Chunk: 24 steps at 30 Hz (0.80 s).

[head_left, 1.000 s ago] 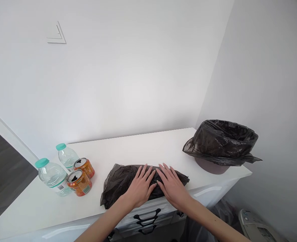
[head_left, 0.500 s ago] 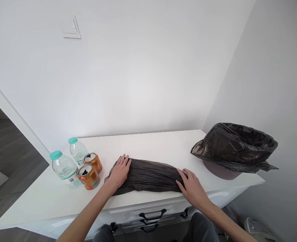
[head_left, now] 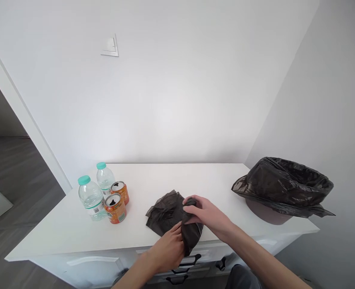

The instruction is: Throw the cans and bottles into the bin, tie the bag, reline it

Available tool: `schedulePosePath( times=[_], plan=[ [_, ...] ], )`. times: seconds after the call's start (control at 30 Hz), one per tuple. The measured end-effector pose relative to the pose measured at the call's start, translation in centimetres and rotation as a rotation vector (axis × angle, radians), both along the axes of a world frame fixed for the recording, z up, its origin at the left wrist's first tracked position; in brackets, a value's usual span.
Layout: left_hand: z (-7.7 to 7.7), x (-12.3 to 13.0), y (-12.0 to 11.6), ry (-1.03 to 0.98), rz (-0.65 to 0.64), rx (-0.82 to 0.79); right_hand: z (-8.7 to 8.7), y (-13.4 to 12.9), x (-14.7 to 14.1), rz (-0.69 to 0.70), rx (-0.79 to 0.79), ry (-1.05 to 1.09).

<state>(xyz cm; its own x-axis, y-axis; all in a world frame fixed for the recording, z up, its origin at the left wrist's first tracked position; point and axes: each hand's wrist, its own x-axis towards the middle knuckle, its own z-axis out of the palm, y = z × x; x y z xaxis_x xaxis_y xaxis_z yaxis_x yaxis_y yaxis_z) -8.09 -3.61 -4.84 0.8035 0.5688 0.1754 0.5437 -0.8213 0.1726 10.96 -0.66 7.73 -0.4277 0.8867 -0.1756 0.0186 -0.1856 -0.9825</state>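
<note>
A black plastic bag lies bunched near the front edge of the white cabinet top, its left end spread in thin wrinkles. My right hand is closed on its right part, thumb and fingers pinching a raised fold. Just below, my left hand grips the same bag at the front edge, its fingertips partly hidden by the fold. Some of the plastic hangs down over the cabinet's edge beside my left hand.
Two clear bottles with teal caps and two opened orange cans stand at the left. A round bin lined with a black bag stands at the right. Dark drawer handles project below the cabinet top.
The bag lay stretched flat under both spread hands; now it is gathered shorter and folded. My right hand moved left, my left hand moved right and nearer, and both closed on it.
</note>
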Motion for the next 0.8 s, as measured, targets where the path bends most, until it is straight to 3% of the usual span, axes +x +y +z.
schedulePosePath(
  times=[0.17,0.23,0.33,0.4,0.47,0.57,0.7,0.8],
  plan=[
    [-0.5,-2.5,-4.1,-0.151,0.176,-0.008,-4.9,5.2,-7.5,0.073,-0.117,-0.178],
    [-0.6,-3.7,-5.6,-0.24,0.195,0.024,-6.2,6.1,-8.9,0.104,-0.133,-0.221],
    [-0.8,-4.8,-6.5,-0.338,0.27,0.157,-6.5,5.9,-9.2,0.136,-0.117,-0.22],
    [-1.1,-4.7,-5.9,-0.344,0.322,0.204,-6.0,5.3,-8.3,0.13,-0.042,-0.213],
    [-1.5,-4.2,-4.7,-0.292,0.303,0.167,-5.2,4.6,-6.7,0.138,0.139,-0.302],
    [-2.4,-3.5,-2.6,-0.26,0.281,0.067,-4.4,3.8,-3.5,0.279,0.484,-0.66],
    [-2.5,-3.1,-1.4,-0.405,0.357,-0.116,-5.4,2.3,1.4,0.606,0.674,-0.964],
    [-1.2,-2.9,-1.4,-0.508,0.476,-0.308,-6.7,1.2,3.8,0.544,0.821,-0.922]
  ],
)
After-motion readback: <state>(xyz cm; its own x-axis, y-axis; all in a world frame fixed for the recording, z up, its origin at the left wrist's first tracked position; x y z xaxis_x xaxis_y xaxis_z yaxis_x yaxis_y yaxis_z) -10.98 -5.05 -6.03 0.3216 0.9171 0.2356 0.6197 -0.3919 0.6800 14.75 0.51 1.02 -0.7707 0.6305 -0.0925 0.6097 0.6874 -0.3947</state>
